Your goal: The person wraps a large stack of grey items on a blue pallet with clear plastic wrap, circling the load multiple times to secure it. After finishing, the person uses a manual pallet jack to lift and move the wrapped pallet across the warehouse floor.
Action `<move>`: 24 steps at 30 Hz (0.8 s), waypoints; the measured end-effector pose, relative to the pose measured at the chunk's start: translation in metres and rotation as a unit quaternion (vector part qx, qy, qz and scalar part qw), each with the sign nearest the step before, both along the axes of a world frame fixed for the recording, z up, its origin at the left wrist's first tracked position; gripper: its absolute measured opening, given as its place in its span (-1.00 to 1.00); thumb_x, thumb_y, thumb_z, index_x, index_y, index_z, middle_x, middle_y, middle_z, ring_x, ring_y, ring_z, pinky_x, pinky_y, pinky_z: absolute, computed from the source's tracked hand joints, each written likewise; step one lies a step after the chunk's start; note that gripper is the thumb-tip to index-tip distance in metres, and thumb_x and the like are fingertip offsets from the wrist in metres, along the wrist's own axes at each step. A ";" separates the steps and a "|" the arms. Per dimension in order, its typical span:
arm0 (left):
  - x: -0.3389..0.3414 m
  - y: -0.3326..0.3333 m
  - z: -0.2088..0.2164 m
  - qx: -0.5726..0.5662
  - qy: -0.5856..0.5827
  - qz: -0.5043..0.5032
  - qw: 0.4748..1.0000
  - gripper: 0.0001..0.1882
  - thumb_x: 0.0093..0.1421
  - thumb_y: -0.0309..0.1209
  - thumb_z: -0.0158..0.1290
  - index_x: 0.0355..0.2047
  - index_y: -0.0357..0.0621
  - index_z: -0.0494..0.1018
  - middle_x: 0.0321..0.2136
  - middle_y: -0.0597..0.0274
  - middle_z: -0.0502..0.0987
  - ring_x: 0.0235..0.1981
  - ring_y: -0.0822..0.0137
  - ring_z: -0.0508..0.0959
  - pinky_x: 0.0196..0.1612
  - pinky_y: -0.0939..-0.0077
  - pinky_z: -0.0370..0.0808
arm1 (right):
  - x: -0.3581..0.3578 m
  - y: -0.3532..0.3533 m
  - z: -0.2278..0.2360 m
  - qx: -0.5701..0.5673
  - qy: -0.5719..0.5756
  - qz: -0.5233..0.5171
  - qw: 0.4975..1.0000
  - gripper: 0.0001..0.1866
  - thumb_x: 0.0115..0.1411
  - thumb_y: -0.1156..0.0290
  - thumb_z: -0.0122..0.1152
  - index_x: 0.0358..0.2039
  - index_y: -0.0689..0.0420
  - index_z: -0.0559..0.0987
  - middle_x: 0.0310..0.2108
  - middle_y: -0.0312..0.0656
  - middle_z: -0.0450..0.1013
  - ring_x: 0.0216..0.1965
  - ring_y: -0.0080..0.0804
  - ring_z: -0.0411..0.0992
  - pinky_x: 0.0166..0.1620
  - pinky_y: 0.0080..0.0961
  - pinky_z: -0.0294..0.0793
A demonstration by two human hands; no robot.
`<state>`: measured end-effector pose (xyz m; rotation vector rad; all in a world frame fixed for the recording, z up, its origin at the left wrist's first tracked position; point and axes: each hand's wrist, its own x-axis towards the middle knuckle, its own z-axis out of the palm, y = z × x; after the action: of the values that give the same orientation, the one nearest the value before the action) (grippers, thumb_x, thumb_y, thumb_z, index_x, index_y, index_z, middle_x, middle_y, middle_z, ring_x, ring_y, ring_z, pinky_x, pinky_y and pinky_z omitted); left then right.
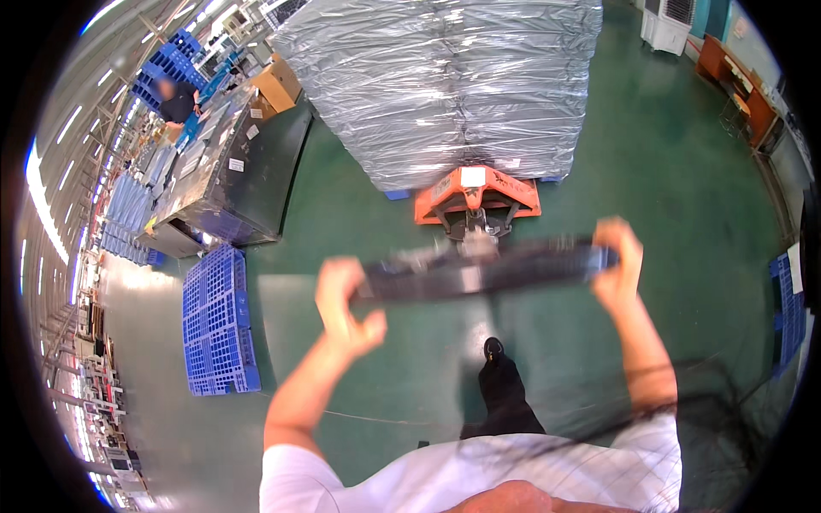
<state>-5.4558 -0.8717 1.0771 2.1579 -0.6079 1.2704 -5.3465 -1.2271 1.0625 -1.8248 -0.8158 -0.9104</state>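
A dark handle bar (479, 272), smeared by motion, spans the space in front of my chest. It lines up with the orange pallet jack (477, 190) beyond it and appears to be that jack's handle. My left hand (344, 301) is at the bar's left end, its fingers curled over it and the thumb below. Around the right end my right hand (617, 263) is closed. Both hands are blurred. The jack stands under a tall load (445, 94) wrapped in silvery grey sheeting, with blue pallet corners showing at its base.
Blue plastic pallets (218, 321) lie on the green floor to my left. Farther left is a large dark workbench (231, 184) with a cardboard box (275, 84), and a person (178, 101) beside it. A wooden desk (737, 90) and white air cooler (665, 26) stand far right.
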 end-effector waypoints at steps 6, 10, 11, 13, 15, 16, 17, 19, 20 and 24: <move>-0.295 -0.047 -0.221 0.273 0.449 -0.030 0.850 -0.42 -0.06 -0.02 0.06 -0.13 -0.17 0.37 -0.11 0.01 0.36 -0.03 0.11 0.33 0.12 0.22 0.15 | -0.302 -0.095 -0.198 -0.465 0.258 0.063 0.845 -0.31 -0.30 0.32 0.31 -0.08 0.20 0.30 -0.05 -0.03 0.26 0.11 -0.11 0.14 0.18 -0.16 -0.01; -0.311 -0.092 -0.338 0.476 0.700 -0.088 0.526 -0.51 -0.01 -0.06 -0.01 -0.16 -0.13 0.39 -0.08 0.00 0.35 -0.02 0.20 0.33 0.16 0.16 0.02 | -0.330 -0.086 -0.356 -0.723 0.211 0.130 0.644 -0.26 -0.22 0.14 0.28 -0.02 0.18 0.27 -0.02 -0.06 0.23 0.10 -0.17 0.13 0.16 -0.25 0.01; -0.302 -0.100 -0.355 0.501 0.680 -0.116 0.522 -0.57 -0.02 -0.12 0.00 -0.22 -0.13 0.41 -0.09 0.00 0.35 -0.04 0.18 0.34 0.14 0.14 0.05 | -0.328 -0.068 -0.369 -0.718 0.224 0.129 0.647 -0.24 -0.22 0.09 0.29 -0.02 0.18 0.27 -0.03 -0.05 0.23 0.07 -0.17 0.15 0.14 -0.26 0.05; -0.293 -0.124 -0.319 0.253 0.506 -0.041 0.824 -0.64 -0.05 -0.20 0.01 -0.28 -0.15 0.40 -0.12 0.00 0.36 -0.07 0.13 0.35 0.07 0.16 0.14 | -0.323 -0.015 -0.301 -0.497 0.278 0.057 0.820 -0.19 -0.25 0.02 0.29 0.00 0.16 0.27 -0.07 -0.03 0.24 0.00 -0.15 0.19 0.09 -0.25 0.10; -0.269 -0.128 -0.314 0.173 0.418 -0.057 0.890 -0.59 -0.02 -0.17 0.01 -0.24 -0.20 0.37 -0.16 0.00 0.37 -0.07 0.09 0.34 0.03 0.20 0.20 | -0.317 0.004 -0.286 -0.443 0.264 0.064 0.854 -0.15 -0.27 -0.09 0.28 -0.01 0.17 0.28 -0.07 -0.02 0.25 0.02 -0.12 0.18 0.08 -0.25 0.12; -0.262 -0.126 -0.321 0.204 0.430 -0.035 0.879 -0.55 0.01 -0.10 -0.01 -0.23 -0.21 0.36 -0.16 0.01 0.37 -0.07 0.07 0.34 0.02 0.19 0.21 | -0.314 0.005 -0.298 -0.517 0.253 0.070 0.815 -0.14 -0.26 -0.16 0.23 -0.02 0.16 0.30 -0.07 -0.01 0.25 0.02 -0.12 0.18 0.08 -0.25 0.13; -0.246 -0.127 -0.326 0.238 0.426 -0.014 0.873 -0.52 0.03 -0.04 -0.04 -0.22 -0.21 0.36 -0.17 0.03 0.37 -0.08 0.05 0.34 0.01 0.17 0.23 | -0.300 0.003 -0.309 -0.588 0.226 0.066 0.774 -0.12 -0.26 -0.23 0.19 -0.04 0.16 0.31 -0.06 -0.01 0.26 0.03 -0.11 0.19 0.07 -0.24 0.14; -0.228 -0.130 -0.312 0.262 0.657 -0.055 0.705 -0.48 0.06 0.01 -0.08 -0.16 -0.18 0.33 -0.13 0.00 0.34 -0.04 0.05 0.32 0.02 0.18 0.22 | -0.278 0.009 -0.299 -0.629 0.457 0.139 0.613 -0.11 -0.24 -0.29 0.12 -0.03 0.15 0.32 -0.07 0.00 0.27 0.03 -0.10 0.20 0.08 -0.22 0.13; -0.228 -0.133 -0.310 0.268 0.755 -0.076 0.594 -0.46 0.07 0.03 -0.10 -0.13 -0.17 0.32 -0.11 -0.02 0.33 -0.02 0.05 0.31 0.03 0.18 0.21 | -0.278 0.010 -0.298 -0.627 0.563 0.174 0.510 -0.10 -0.23 -0.33 0.09 -0.03 0.15 0.32 -0.07 0.00 0.28 0.03 -0.10 0.20 0.08 -0.21 0.12; -0.252 -0.117 -0.308 0.287 0.622 -0.140 0.715 -0.38 0.04 0.07 -0.09 -0.04 -0.14 0.26 -0.07 -0.03 0.30 0.03 0.05 0.26 0.08 0.15 0.15 | -0.300 -0.010 -0.292 -0.583 0.360 0.194 0.701 -0.08 -0.20 -0.32 0.07 0.03 0.13 0.26 -0.01 0.00 0.25 0.08 -0.12 0.17 0.11 -0.18 0.09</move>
<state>-5.7075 -0.9888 0.7687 2.6005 -0.6725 -0.7513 -5.6466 -1.2371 0.7709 -2.5542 -1.2779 0.8658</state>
